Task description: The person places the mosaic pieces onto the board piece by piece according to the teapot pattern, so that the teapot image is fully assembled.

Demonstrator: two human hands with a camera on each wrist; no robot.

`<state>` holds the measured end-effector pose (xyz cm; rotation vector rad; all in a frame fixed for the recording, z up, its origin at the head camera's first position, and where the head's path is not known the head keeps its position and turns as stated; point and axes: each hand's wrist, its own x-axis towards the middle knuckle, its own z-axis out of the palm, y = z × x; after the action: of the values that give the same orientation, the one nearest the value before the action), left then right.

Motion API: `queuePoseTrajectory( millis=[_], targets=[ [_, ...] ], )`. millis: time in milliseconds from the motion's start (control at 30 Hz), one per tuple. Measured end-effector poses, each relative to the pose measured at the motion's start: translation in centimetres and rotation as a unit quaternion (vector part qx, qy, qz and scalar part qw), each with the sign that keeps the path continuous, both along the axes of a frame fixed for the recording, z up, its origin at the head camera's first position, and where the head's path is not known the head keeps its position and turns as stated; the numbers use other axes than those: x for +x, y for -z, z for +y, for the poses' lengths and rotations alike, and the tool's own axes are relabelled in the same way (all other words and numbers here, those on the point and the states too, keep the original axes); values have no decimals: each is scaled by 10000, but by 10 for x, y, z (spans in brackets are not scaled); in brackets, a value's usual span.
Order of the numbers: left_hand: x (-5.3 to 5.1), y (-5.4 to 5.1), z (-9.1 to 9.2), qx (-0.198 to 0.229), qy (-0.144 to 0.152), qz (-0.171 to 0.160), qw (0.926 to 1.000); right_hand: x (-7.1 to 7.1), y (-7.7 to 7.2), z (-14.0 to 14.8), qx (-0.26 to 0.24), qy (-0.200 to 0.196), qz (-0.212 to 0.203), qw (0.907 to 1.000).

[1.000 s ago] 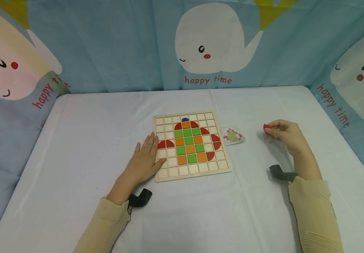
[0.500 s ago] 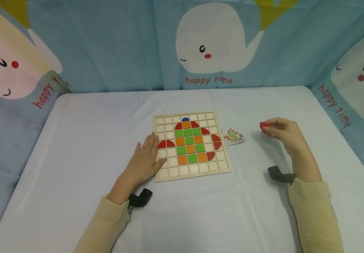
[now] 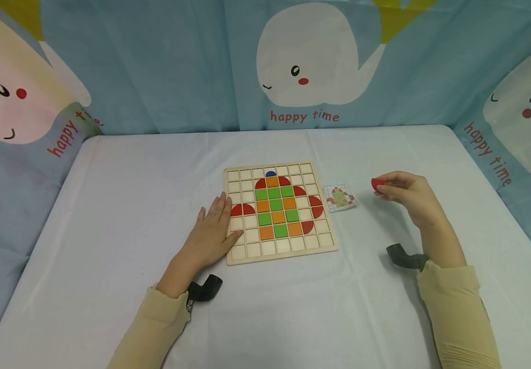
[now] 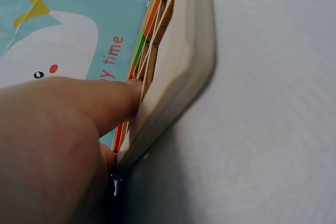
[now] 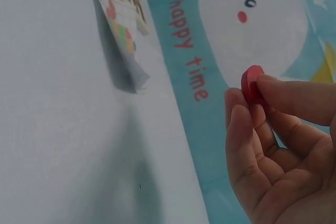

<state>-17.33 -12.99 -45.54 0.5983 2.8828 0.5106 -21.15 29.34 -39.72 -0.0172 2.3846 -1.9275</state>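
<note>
A wooden grid board (image 3: 283, 247) lies on the table, its cells partly filled with green and orange squares, red quarter-round pieces and one blue piece (image 3: 271, 174) at the top. My left hand (image 3: 205, 238) rests on the board's left edge, fingers extended, thumb over the near-left cells; the left wrist view shows the thumb (image 4: 113, 100) against the rim. Off to the right, my right hand (image 3: 412, 197) pinches a red piece (image 3: 377, 184) between thumb and fingers, above the table. In the right wrist view the red piece (image 5: 253, 83) shows its thick edge.
A small paper pattern card (image 3: 340, 198) with a curled edge lies just right of the board, between it and my right hand. The white-covered table (image 3: 131, 174) ends at a blue whale-print curtain (image 3: 173, 66) behind and at the sides.
My right hand has moved left with the red piece, closer to the pattern card. The left hand and the board have stayed in place.
</note>
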Motion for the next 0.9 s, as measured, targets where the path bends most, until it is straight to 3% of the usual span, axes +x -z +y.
queuePoseTrajectory(
  millis=[200, 400, 900],
  targets=[
    [1, -2, 1, 32, -17, -32, 10000, 1, 0, -5, 76, -66, 72, 9999],
    [1, -3, 1, 31, -15, -39, 10000, 1, 0, -14, 679, -31, 51, 9977],
    [0, -2, 0, 4, -37, -75, 10000, 3, 1, -35, 788, -207, -6, 9967]
  ],
)
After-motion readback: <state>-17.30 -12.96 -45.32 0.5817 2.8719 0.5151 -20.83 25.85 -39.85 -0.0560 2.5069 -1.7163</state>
